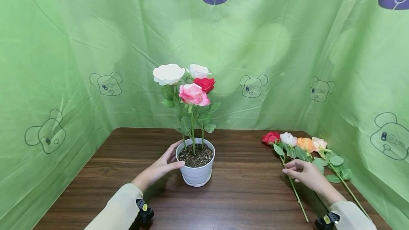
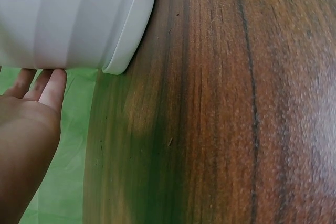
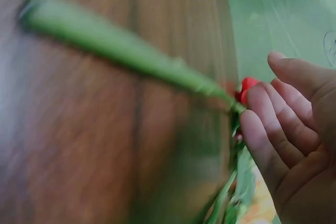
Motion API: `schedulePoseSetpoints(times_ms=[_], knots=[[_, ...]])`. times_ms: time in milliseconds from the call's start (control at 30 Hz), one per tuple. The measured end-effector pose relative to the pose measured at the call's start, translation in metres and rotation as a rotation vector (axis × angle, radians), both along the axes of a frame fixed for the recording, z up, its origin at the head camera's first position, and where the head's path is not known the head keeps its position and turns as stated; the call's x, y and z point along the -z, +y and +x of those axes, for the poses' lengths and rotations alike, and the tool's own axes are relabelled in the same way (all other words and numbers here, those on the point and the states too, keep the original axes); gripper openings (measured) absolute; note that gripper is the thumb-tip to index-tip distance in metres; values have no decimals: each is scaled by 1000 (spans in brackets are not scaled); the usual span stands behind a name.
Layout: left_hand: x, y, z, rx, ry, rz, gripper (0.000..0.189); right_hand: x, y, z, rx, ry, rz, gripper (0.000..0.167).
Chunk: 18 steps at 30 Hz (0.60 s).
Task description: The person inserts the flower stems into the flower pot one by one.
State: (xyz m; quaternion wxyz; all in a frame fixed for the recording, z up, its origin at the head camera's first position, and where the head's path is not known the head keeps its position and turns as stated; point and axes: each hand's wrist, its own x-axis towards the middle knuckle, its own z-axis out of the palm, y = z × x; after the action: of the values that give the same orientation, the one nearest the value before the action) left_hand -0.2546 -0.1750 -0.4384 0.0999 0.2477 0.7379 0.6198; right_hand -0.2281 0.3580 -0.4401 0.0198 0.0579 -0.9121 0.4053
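A white flower pot (image 1: 195,174) filled with dark soil stands upright on the table, bearing a pink rose (image 1: 193,94), a red rose (image 1: 206,85) and white roses (image 1: 168,74). My left hand (image 1: 164,163) holds the pot's left side, thumb at the front rim and fingers around the far side. In the left wrist view, fingertips (image 2: 54,85) meet the pot wall. At right, my right hand (image 1: 303,175) hovers at the stem of a loose red rose (image 1: 271,138). Its thumb stands apart from the fingers in the right wrist view, close by the green stem (image 3: 121,45).
Beside the red rose lie a white rose (image 1: 288,139), an orange rose (image 1: 305,144) and a peach rose (image 1: 319,144), their stems toward the front right. The brown wooden table (image 1: 243,187) is bounded by a green curtain (image 1: 274,45) at the back and sides.
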Motion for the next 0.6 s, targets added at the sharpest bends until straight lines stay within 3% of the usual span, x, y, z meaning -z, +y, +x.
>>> schedulePoseSetpoints(times_ms=[267, 467, 600], knots=[[3, -1, -2, 7, 0, 8, 77, 13, 15, 4, 28, -95, 30, 40], [2, -1, -2, 11, 2, 6, 77, 15, 14, 4, 41, -190, 75, 50], [1, 0, -1, 10, 1, 7, 78, 16, 11, 4, 40, -202, 89, 48]])
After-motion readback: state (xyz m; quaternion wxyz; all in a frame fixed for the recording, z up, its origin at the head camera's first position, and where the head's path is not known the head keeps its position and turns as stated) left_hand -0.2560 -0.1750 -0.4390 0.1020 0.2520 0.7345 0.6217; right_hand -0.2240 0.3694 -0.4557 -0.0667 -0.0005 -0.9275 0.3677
